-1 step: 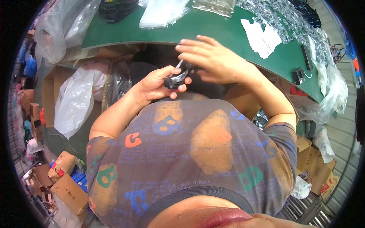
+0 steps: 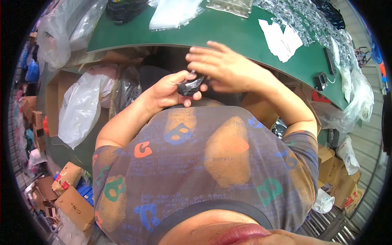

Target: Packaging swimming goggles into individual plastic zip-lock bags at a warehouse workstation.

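At the centre of the frame our left hand is curled around a small dark object wrapped in glossy film, thumb and fingers closed on it just below the table edge. Our right hand lies over it from the upper right with fingers spread; its fingertips seem to touch the top of the object, but we cannot tell whether they pinch anything.

To handle this well, we judge it best to keep the left grip steady and close to the body, and to let the right fingertips work only the film, so the slippery wrap does not slide out.

Above the hands curves the green table, with clear plastic bags at the top centre and white paper slips at the upper right. At the left a large white plastic bag slumps beside cardboard boxes at the lower left.
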Tool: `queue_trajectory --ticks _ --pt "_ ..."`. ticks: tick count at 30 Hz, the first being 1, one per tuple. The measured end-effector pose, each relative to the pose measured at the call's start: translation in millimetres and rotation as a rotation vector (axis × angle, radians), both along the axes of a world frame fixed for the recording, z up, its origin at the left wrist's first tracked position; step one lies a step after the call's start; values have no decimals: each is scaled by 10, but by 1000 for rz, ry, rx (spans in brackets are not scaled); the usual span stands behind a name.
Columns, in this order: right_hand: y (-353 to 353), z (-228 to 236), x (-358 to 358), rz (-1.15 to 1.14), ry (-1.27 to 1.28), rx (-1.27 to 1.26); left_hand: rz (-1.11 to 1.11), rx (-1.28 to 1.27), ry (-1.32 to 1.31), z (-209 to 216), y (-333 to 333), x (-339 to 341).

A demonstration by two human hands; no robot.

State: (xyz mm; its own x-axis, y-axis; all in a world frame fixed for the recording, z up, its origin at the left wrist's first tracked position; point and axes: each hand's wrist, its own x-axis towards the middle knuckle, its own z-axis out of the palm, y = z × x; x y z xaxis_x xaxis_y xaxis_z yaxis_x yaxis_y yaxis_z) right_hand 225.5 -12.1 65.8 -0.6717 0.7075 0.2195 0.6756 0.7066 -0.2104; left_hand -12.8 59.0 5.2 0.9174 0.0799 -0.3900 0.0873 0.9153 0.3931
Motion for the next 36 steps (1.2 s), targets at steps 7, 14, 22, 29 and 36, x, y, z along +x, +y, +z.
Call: queue_trajectory --ticks 7,14,22,29,36 --pt "-57 -378 -109 -148 132 -226 -233 401 117 -132 203 -32" --pt "-144 -675 -146 -317 650 -707 112 1070 78 -180 160 39" --pt "-269 -1007 -271 -541 942 -597 261 1140 67 -152 567 316" --pt "-428 -1039 -122 -686 944 -693 788 2452 403 13 1789 461" --pt "-506 -1025 -131 -673 966 -665 652 2502 410 137 1878 380"
